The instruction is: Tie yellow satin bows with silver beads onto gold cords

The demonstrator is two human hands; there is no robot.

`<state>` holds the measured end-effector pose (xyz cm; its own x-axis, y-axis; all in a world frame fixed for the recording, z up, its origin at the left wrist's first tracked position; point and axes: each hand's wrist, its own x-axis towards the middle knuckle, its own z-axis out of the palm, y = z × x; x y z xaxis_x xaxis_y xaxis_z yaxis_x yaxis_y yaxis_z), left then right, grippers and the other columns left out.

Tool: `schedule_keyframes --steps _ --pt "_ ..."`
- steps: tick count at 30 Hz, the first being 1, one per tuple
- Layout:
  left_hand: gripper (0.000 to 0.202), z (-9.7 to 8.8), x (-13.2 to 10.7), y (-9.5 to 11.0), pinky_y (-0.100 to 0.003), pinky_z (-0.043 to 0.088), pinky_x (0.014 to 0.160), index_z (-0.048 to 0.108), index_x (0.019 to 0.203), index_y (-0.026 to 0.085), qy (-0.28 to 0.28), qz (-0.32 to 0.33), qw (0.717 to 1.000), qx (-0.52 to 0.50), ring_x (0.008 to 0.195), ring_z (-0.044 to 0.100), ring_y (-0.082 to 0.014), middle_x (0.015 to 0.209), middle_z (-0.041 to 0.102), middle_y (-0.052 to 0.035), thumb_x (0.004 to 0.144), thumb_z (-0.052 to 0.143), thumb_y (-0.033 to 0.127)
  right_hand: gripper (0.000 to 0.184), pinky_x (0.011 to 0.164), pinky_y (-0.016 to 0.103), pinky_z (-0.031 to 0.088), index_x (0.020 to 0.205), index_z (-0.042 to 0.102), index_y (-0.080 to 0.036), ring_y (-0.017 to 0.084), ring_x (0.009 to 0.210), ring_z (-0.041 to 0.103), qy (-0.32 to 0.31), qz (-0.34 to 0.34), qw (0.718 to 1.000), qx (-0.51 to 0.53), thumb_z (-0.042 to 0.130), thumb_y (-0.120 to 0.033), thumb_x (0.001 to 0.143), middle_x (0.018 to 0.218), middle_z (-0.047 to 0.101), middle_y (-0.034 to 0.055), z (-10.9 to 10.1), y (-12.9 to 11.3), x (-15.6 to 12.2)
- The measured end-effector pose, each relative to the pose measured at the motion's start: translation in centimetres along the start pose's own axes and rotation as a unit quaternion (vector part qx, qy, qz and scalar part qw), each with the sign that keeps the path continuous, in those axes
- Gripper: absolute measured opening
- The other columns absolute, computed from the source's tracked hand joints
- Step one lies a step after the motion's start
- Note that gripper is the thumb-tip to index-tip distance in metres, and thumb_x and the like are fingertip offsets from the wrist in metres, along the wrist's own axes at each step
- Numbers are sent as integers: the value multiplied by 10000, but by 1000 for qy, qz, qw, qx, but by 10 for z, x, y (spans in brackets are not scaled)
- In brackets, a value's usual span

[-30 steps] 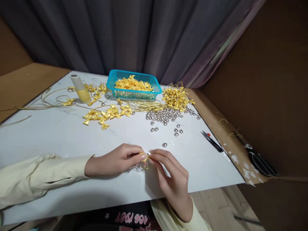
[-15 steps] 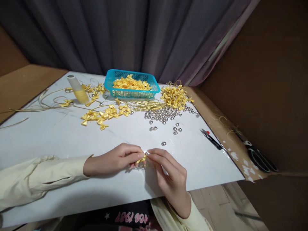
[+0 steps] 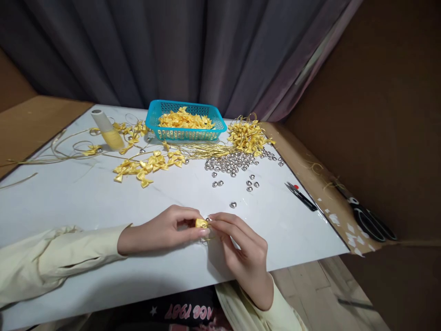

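Near the table's front edge, a small yellow ribbon bow (image 3: 201, 223) is pinched between the thumb and fingers of my left hand (image 3: 168, 227). My right hand (image 3: 243, 246) closes its fingertips on the bow's right side, where a thin gold cord (image 3: 208, 224) shows. A silver bead seems to peek out between the fingertips, partly hidden. One loose silver bead (image 3: 233, 205) lies just beyond my right hand. Farther back are a heap of silver beads (image 3: 230, 163) and a row of loose yellow bows (image 3: 151, 164).
A blue basket (image 3: 186, 135) of yellow bows stands at the back, with a pile of corded bows (image 3: 248, 138) beside it. A thread spool (image 3: 108, 130) stands at left. Thread snips (image 3: 301, 196) and black scissors (image 3: 370, 223) lie right, near paper scraps.
The bow has been turned in my left hand, so its broad yellow face shows now. The left thumb has shifted lower. My right hand stays almost in place.
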<state>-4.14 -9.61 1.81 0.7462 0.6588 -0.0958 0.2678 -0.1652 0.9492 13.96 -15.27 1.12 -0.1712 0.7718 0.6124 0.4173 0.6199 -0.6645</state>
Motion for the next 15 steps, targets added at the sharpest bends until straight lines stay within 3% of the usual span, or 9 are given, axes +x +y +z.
schedule_keyframes --steps 5,15 --pt "328 1 0 -1 -221 355 544 491 650 148 -2 -14 1000 -18 587 433 -106 604 471 22 896 457 362 314 722 328 570 965 652 -160 183 882 641 -1 5 1000 -2 440 27 828 927 672 102 0 1 -1" --pt "327 1 0 -4 -219 418 564 612 784 130 0 -10 999 -38 574 487 -103 614 515 11 920 426 362 328 705 316 573 957 661 -155 180 874 643 -7 4 1000 -9 417 22 828 926 672 100 -1 2 -2"
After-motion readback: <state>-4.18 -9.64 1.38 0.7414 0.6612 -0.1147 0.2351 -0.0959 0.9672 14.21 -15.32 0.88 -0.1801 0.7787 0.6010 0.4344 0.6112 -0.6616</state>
